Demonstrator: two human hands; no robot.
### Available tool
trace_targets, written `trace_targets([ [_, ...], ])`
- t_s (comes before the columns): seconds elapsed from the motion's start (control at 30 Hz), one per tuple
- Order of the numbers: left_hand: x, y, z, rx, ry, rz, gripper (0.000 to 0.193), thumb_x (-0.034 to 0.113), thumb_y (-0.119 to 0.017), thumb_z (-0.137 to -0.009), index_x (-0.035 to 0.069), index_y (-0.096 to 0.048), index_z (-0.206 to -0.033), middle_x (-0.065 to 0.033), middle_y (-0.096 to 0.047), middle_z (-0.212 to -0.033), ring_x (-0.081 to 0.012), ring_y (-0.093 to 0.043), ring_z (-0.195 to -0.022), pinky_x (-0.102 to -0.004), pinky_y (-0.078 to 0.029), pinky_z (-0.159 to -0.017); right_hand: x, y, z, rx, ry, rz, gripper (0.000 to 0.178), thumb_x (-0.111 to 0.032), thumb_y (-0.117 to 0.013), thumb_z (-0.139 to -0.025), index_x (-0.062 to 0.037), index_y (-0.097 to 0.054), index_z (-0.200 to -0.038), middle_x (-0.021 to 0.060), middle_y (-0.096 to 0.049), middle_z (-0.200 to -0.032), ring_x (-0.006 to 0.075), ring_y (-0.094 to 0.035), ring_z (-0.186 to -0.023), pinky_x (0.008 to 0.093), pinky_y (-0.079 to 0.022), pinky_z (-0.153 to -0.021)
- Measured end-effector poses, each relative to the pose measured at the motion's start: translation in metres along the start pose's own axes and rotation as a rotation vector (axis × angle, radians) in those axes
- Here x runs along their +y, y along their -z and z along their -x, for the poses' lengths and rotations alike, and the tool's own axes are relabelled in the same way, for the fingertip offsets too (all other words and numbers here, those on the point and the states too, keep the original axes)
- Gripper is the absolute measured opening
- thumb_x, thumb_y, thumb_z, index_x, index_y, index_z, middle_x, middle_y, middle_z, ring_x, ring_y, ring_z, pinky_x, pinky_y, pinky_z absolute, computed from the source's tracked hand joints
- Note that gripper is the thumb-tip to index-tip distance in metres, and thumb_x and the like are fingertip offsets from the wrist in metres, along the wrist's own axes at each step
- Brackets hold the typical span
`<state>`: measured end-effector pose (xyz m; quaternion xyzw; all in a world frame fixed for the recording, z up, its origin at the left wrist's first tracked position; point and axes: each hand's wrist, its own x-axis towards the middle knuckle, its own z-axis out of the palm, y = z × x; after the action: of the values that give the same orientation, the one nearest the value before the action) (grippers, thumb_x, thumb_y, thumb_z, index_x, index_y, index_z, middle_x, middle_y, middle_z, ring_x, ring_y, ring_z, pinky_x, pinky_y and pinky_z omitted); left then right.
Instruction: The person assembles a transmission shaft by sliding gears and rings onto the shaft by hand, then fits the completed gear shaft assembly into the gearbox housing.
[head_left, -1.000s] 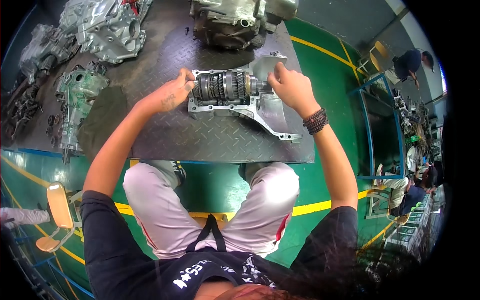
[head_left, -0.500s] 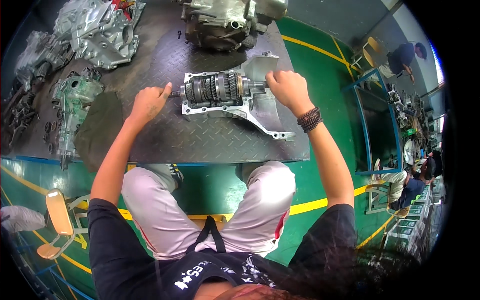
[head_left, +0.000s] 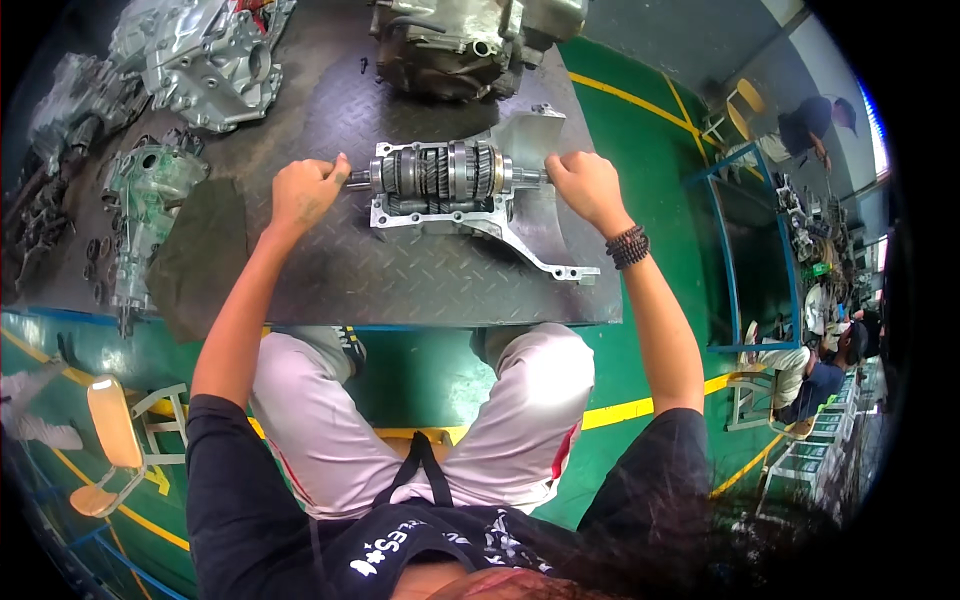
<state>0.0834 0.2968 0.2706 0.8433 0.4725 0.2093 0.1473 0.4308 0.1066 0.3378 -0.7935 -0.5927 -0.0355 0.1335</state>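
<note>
A steel gear shaft [head_left: 440,171] with several toothed gears lies lengthwise over a silver gearbox housing half [head_left: 530,249]. Whether it rests in its seats or is held just above them, I cannot tell. My left hand [head_left: 305,194] is closed round the thin left end of the shaft, thumb on top. At the opposite end, my right hand [head_left: 587,187], with a beaded bracelet at the wrist, grips the narrow tip with curled fingers. More gears show below the shaft inside the housing, partly covered by it.
A large engine-like casing [head_left: 470,50] stands at the table's far side. Left are silver castings [head_left: 210,75], a greenish housing [head_left: 150,200] and a dark cloth [head_left: 205,255]. A blue frame [head_left: 730,250] stands right of the table [head_left: 330,290]. Other people are at the far right.
Both hands and the gear shaft have shifted slightly right and away from me relative to the housing. A brass-coloured ring near the shaft's right end no longer shows. My grips stay closed.
</note>
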Motion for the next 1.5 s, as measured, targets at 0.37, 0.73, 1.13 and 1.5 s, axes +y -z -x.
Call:
trace_targets([
  [0.37, -0.012, -0.013, 0.002, -0.073, 0.081, 0.084, 0.059, 0.052, -0.053, -0.096, 0.001, -0.07, -0.071, -0.0247, -0.062, -0.067, -0.0446, -0.065, -0.07, -0.0487, -0.05, -0.067, -0.006, 0.012, -0.019, -0.127, -0.003, 0.056, 0.044, -0.036, -0.051, -0.093, -0.0005, -0.069, -0.074, 0.024, -0.066, -0.075, 0.0427, -0.065, -0.073, 0.0487, -0.052, -0.07],
  [0.73, -0.01, -0.01, 0.008, -0.085, 0.066, 0.057, 0.06, 0.051, -0.052, -0.098, 0.0, -0.07, -0.073, -0.0254, -0.065, -0.072, -0.0453, -0.067, -0.075, -0.05, -0.052, -0.072, 0.007, 0.014, -0.041, -0.631, -0.012, -0.004, 0.053, -0.044, -0.04, -0.096, -0.0042, -0.074, -0.084, 0.0242, -0.072, -0.093, 0.0422, -0.067, -0.096, 0.0476, -0.05, -0.091],
  [1.13, -0.007, -0.013, 0.016, -0.044, 0.03, 0.074, 0.063, 0.049, -0.043, -0.103, -0.001, -0.071, -0.077, -0.0255, -0.067, -0.077, -0.0464, -0.066, -0.079, -0.0518, -0.051, -0.075, -0.007, -0.009, 0.004, 0.016, 0.08, 0.148, 0.053, -0.039, -0.044, -0.1, -0.0026, -0.069, -0.07, 0.0211, -0.066, -0.07, 0.0434, -0.065, -0.065, 0.0527, -0.052, -0.064],
  [1.5, 0.006, -0.022, 0.012, 0.114, -0.11, -0.041, 0.058, 0.041, -0.047, -0.102, -0.001, -0.069, -0.067, -0.0249, -0.063, -0.066, -0.046, -0.064, -0.063, -0.0524, -0.052, -0.063, -0.004, -0.003, -0.003, 0.192, 0.219, 0.146, 0.051, -0.035, -0.051, -0.101, -0.0075, -0.069, -0.061, 0.0171, -0.064, -0.061, 0.0384, -0.064, -0.058, 0.0479, -0.05, -0.057],
])
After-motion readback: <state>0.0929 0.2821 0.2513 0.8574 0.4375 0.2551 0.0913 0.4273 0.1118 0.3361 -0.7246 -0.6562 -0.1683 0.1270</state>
